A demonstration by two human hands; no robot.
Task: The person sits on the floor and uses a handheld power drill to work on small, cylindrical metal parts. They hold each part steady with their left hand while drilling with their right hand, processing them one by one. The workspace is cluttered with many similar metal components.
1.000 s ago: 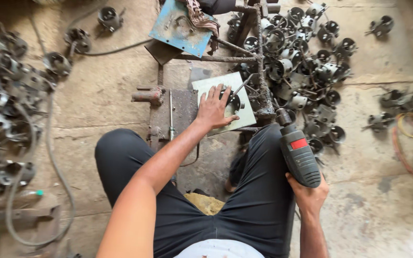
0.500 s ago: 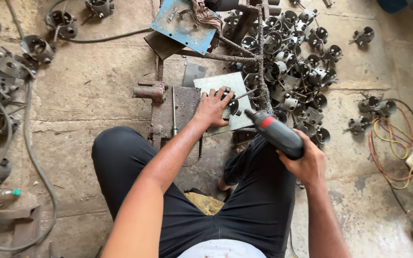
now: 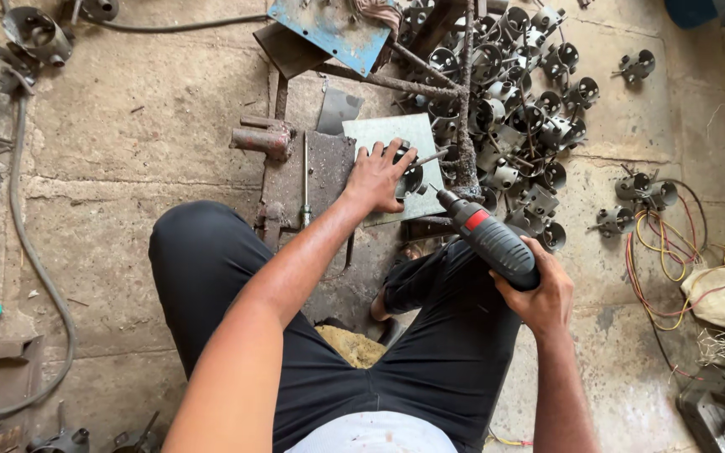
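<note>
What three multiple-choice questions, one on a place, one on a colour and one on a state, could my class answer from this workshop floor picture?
1. Where does the left hand rest?
A. On the metal part lying on the pale plate
B. On the blue sheet
C. On the plastic bottle

2. What colour is the band near the front of the power drill?
A. Yellow
B. Red
C. Green

3. How is the drill held?
A. Lying on the floor
B. Hanging from a hook
C. Clasped in the right hand, its tip pointing toward the metal part

Answers: 1 A, the fingers spread over the part on the plate. 2 B, a red band shows behind the chuck. 3 C, the right hand's fingers wrap the drill body.
</note>
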